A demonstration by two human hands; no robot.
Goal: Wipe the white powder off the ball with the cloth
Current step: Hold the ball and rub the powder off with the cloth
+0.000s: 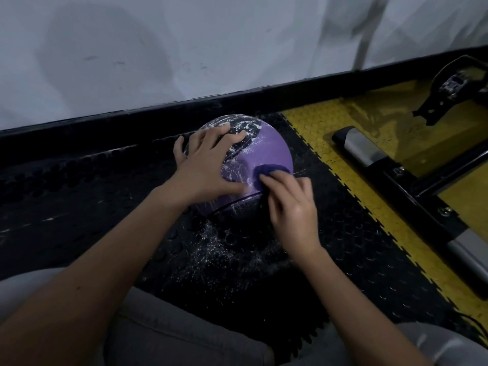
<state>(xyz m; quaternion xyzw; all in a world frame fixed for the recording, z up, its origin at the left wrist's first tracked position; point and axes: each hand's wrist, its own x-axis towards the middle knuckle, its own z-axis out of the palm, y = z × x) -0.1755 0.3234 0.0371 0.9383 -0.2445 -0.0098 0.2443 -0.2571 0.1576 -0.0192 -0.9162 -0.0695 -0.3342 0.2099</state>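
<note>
One ball [266, 151], one cloth [270, 171], two hands [203, 165] [291, 207], one metal frame [361, 146].

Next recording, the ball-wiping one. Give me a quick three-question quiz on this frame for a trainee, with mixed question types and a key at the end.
1. True or false: the left hand lies spread on the purple-and-black rubber ball.
2. Which holds the small dark purple cloth against the ball? A) the right hand B) the left hand C) neither
3. Apart from the ball, where does loose white powder lie?

Key: 1 true; 2 A; 3 on the black studded floor mat in front of the ball.
</note>
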